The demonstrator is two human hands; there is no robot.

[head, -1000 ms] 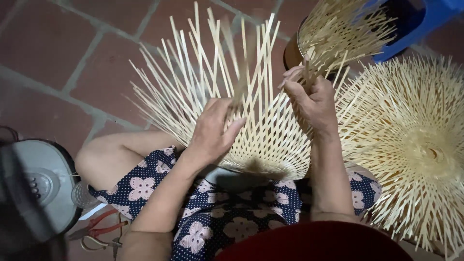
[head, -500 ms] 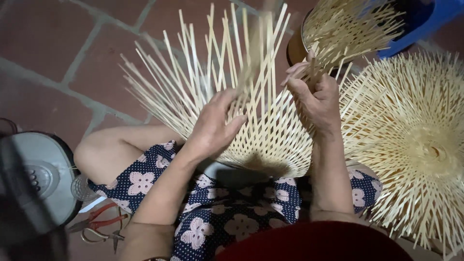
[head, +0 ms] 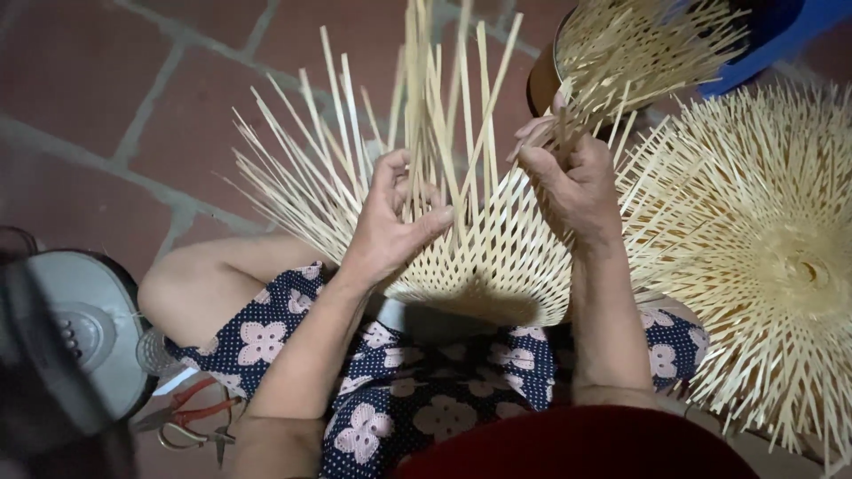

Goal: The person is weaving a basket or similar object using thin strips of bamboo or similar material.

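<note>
Red-brown tiled floor [head: 98, 80] with pale grout lines lies under the seated person, whose lap is covered by dark blue cloth with pale flowers [head: 417, 390].

Half-woven basket of pale split bamboo strips [head: 479, 257] rests on the lap, woven base toward the body, loose strips fanning upward. Against the frames half a second and a second back, the upright strips now stand more bunched and higher in view; the work has tilted toward the camera.

Left hand [head: 395, 222]: was lying flatter on the weave, now lifted, fingers curled round a cluster of upright strips, thumb pressed across them. Closed hold on those strips.

Right hand [head: 568, 182]: fingers pinched on a few strips at the upper right edge, much the same place as before.

Judgement: weaving has passed from pressing the lattice to gathering uprights, so the wall is being worked.

Nearby: finished-looking round bamboo piece [head: 763, 257] at right, grey electric fan base [head: 80, 328] at left, red-handled shears [head: 191, 421] on the floor.
</note>
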